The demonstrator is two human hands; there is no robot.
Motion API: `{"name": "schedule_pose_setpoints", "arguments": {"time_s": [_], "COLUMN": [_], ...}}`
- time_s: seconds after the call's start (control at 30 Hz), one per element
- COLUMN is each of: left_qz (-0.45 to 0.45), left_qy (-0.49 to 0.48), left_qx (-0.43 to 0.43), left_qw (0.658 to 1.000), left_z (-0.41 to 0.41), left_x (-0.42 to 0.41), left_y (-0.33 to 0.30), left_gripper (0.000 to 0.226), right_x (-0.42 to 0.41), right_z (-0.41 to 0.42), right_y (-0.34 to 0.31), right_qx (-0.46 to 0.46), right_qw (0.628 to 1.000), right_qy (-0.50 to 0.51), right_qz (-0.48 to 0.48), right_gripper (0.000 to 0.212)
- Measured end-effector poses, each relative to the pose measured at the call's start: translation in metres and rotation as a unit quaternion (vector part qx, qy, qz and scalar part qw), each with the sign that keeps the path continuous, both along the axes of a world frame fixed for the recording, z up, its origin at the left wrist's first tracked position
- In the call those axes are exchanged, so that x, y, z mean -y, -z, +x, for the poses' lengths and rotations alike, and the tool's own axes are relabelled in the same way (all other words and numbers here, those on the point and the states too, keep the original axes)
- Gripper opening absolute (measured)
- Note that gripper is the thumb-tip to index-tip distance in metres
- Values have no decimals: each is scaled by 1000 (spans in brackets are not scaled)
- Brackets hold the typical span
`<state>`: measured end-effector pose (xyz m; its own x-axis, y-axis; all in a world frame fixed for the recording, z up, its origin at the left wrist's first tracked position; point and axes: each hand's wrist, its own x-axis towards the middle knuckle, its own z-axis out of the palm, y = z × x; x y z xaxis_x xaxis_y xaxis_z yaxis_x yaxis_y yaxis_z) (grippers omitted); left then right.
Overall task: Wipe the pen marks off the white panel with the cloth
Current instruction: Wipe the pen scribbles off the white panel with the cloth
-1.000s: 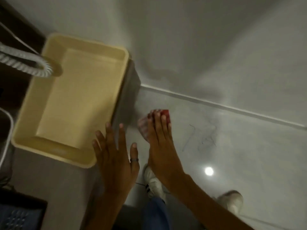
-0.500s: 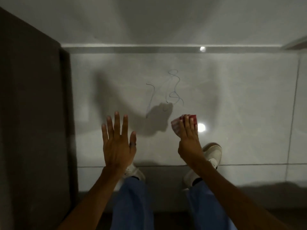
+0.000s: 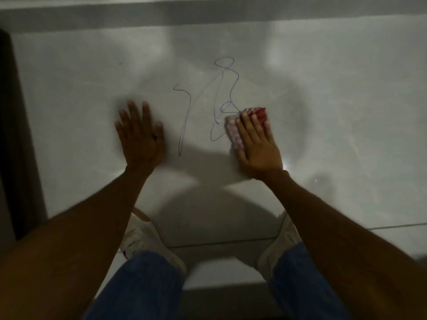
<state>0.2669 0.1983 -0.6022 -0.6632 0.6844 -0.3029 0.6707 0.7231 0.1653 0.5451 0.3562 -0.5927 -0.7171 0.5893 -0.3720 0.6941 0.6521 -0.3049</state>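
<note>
Cloth [image 3: 232, 133] lies under the right hand's [image 3: 258, 147] straight fingers [image 3: 249, 125], touching the pen marks [image 3: 225, 106]; left hand [image 3: 141, 139] rests flat, fingers spread

Pale shoe [image 3: 143, 236] at lower centre-left, second pale shoe [image 3: 280, 248] at lower centre-right, blue trouser legs [image 3: 143, 287] below both. Dark upright surface [image 3: 16, 135] along left edge. Grey band [image 3: 208, 16] across top; thin seam [image 3: 397, 226] at lower right.

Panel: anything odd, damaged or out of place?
Only the blue pen marks: looping scribbles mid-panel, between the left hand, which lies flat, and the right hand, which presses the cloth at their right edge. No cracks or spills show. Faint streaks in the gloss are too dim to judge.
</note>
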Motion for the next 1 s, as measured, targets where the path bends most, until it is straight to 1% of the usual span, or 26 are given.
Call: {"name": "schedule_pose_setpoints", "arguments": {"time_s": [0.1, 0.13, 0.17, 0.23, 0.27, 0.3, 0.37, 0.4, 0.47, 0.5, 0.53, 0.6, 0.63, 0.67, 0.73, 0.77, 0.8, 0.87, 0.9, 0.93, 0.97, 1.0], "left_qz": [33, 45, 56, 70, 77, 84, 98, 103, 110, 113, 114, 116, 118, 119, 124, 125, 126, 130, 132, 133, 133, 135], "left_qy": [-16, -17, -15, -13, -14, -15, -18, -18, -16, -16, -18, -23, -24, -24, -24, -24, -24, -24, -23, -23, -22, -21], "left_qx": [-55, -73, -85, -97, -103, -109, -117, -120, -121, -121, -122, -126, -129, -132, -134, -136, -139, -143, -147, -150, -152, -154], "left_qw": [998, 996, 995, 993, 992, 990, 988, 987, 986, 986, 986, 985, 984, 984, 983, 982, 982, 981, 980, 980, 979, 979], "left_z": [2, 1, 0, -2, -2, -2, 0, 0, 0, 0, 1, 2, 3, 3, 4, 5, 5, 5, 5, 5, 5, 5], "left_x": [0, 3, 6, 9, 8, 8, 9, 9, 9, 9, 9, 9, 9, 9, 8, 7, 7, 7, 7, 7, 7, 7], "left_y": [23, 29, 35, 43, 46, 47, 48, 48, 49, 49, 48, 48, 48, 48, 49, 49, 49, 49, 49, 50, 51, 51], "left_gripper": [66, 65, 65, 65, 65, 65, 64, 63, 63, 63, 63, 63, 63, 62, 62, 62, 62, 62, 62, 62, 62, 62], "right_x": [-16, -13, -8, -8, -14, -20, -22, -16, -10, -13, -19, -25, -22, -14, -9, -18, -27, -33, -28, -17, -5, 3], "right_z": [-9, -15, -19, -12, -6, -4, -13, -21, -28, -26, -26, -35, -44, -52, -55, -53, -53, -62, -71, -79, -80, -76], "right_y": [18, 23, 26, 29, 30, 31, 28, 27, 28, 30, 30, 28, 28, 29, 31, 31, 31, 26, 25, 26, 28, 30], "right_qx": [19, 18, 7, -29, -40, -38, -19, -14, -35, -48, -50, -13, -4, -12, -58, -74, -75, -36, -30, -44, -65, -84], "right_qw": [987, 983, 986, 991, 989, 988, 982, 981, 989, 988, 987, 976, 975, 981, 986, 984, 984, 976, 975, 984, 989, 983], "right_qy": [133, 145, 115, 4, -24, -8, 103, 113, 25, -4, 13, 133, 151, 105, -51, -68, -25, 134, 151, 95, -7, -103], "right_qz": [92, 108, 117, 129, 141, 153, 157, 155, 142, 144, 155, 170, 166, 160, 146, 149, 161, 169, 160, 145, 136, 129], "right_gripper": [71, 72, 72, 71, 69, 67, 66, 67, 68, 67, 66, 65, 66, 67, 67, 66, 65, 66, 67, 68, 68, 68]}}
